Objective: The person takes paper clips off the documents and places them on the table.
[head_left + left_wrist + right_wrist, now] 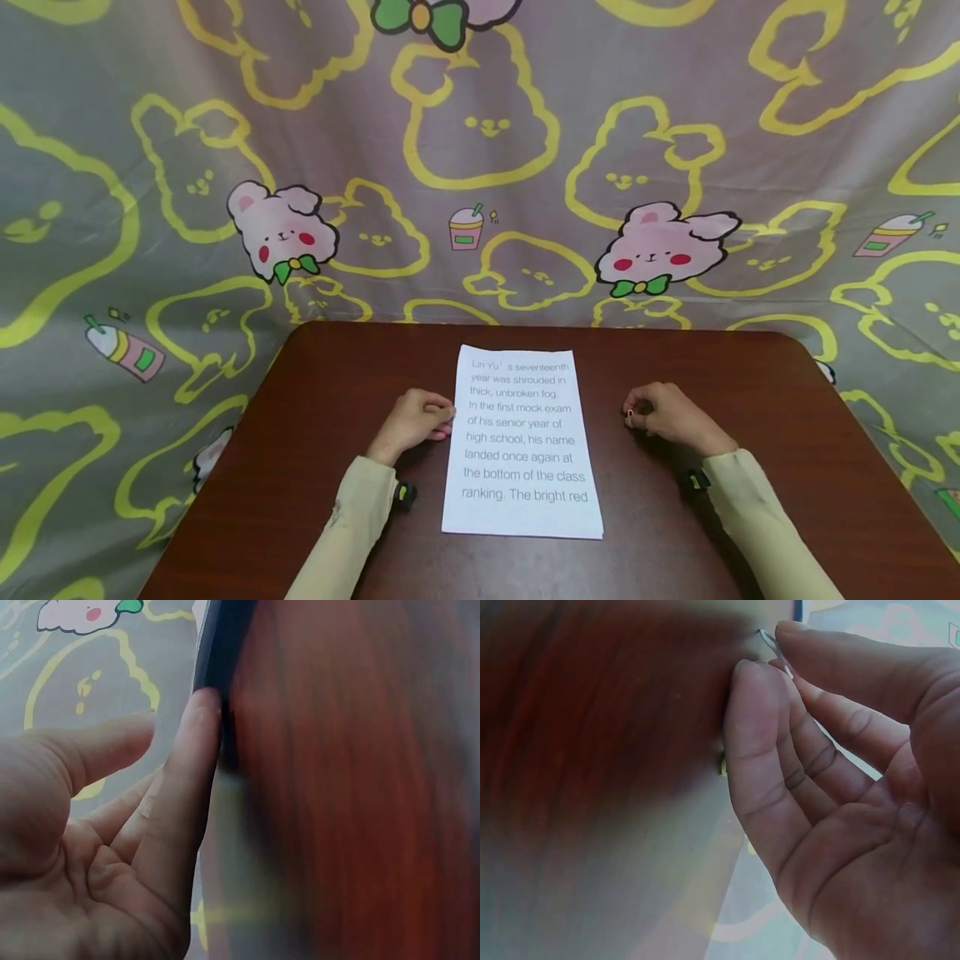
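Observation:
A printed sheet of white paper lies upright on the table, its left edge slightly curled near the top. More than one sheet seems to show at the lower right corner. My left hand rests at the paper's left edge, fingertips touching it. In the left wrist view the left thumb stands apart from the fingers. To the right of the paper, and apart from it, my right hand pinches a thin wire loop like a paper clip between thumb and fingertips. Part of the loop is hidden by the fingers.
The dark reddish-brown table has rounded far corners. Behind it hangs a grey curtain with yellow outlines and cartoon rabbits. Dark straps with small devices sit at both wrists, by the pale sleeves.

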The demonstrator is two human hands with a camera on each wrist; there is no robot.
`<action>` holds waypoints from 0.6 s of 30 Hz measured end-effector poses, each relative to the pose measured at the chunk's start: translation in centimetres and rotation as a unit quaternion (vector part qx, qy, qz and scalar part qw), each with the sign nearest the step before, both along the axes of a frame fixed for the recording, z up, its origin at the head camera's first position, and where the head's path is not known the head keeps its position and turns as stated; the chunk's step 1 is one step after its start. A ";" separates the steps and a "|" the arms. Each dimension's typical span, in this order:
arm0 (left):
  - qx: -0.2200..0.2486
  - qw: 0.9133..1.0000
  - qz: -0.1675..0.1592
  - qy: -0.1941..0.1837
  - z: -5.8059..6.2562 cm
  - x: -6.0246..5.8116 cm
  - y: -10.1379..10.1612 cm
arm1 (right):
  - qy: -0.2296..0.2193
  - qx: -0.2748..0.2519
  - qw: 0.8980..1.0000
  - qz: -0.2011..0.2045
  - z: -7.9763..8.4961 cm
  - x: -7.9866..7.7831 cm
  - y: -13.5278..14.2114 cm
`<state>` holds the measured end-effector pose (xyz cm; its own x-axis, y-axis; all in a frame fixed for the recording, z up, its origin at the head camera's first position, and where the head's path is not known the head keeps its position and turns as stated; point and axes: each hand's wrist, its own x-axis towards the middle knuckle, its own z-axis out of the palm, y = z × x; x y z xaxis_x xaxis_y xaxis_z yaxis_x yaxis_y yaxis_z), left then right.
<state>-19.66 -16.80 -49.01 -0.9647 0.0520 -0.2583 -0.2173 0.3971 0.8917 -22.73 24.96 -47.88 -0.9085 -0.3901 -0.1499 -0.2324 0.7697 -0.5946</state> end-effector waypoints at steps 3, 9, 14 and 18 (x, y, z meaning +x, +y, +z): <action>-0.004 1.000 -0.003 0.006 0.1 0.0 -0.2 | 0.001 0.000 1.000 0.002 -0.1 0.0 0.1; -0.006 1.000 -0.002 0.009 0.2 -0.1 -0.5 | -0.010 -0.012 1.000 0.002 -0.1 0.1 0.3; -0.003 1.000 -0.005 0.007 0.1 0.0 -0.6 | -0.016 -0.019 1.000 0.002 -0.2 0.1 0.5; -0.006 1.000 -0.014 0.007 0.2 0.0 -0.8 | -0.016 -0.019 1.000 -0.003 -0.2 0.2 0.4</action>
